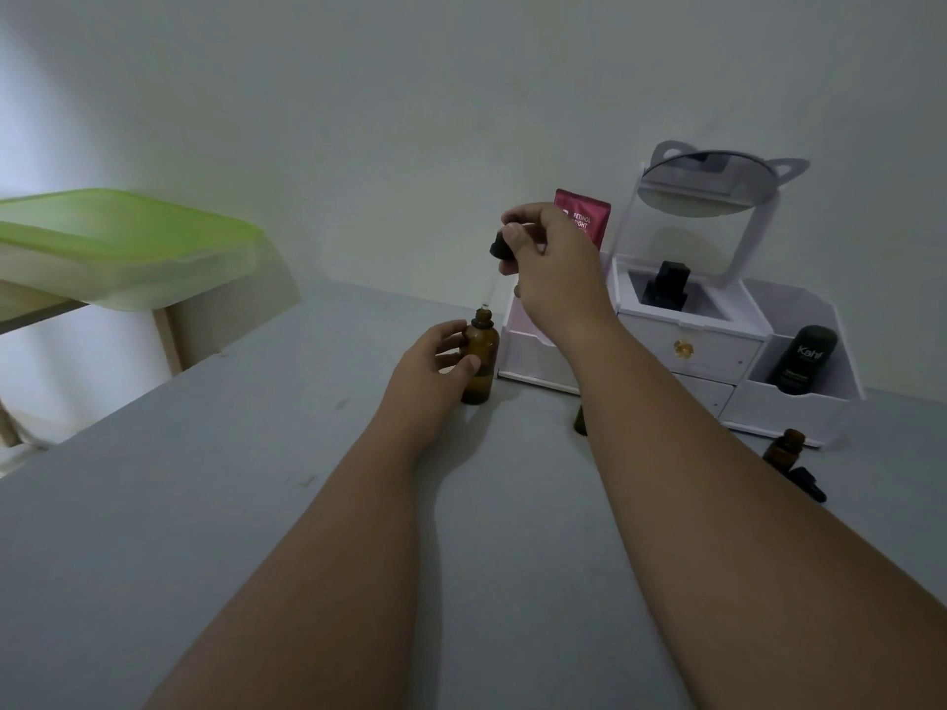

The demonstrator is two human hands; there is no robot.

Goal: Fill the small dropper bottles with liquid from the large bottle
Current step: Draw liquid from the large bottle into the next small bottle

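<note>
A large amber bottle [481, 358] stands upright on the grey table [205, 504], uncapped. My left hand [435, 361] wraps around its side. Above it, my right hand [548, 258] pinches a black dropper cap [502, 246]; its clear glass pipette [491, 292] points down with the tip just above the bottle's mouth. A small amber dropper bottle [784, 445] stands open at the right, with a black dropper cap [807, 483] lying beside it. Another small amber bottle [580, 422] is mostly hidden behind my right forearm.
A white cosmetics organiser [692, 345] with drawers, a round mirror [712, 181] and a black Kahf tube [802, 358] stands at the back right. A red sachet [581, 217] leans behind it. A green-lidded plastic box [118, 243] sits on a side table at left.
</note>
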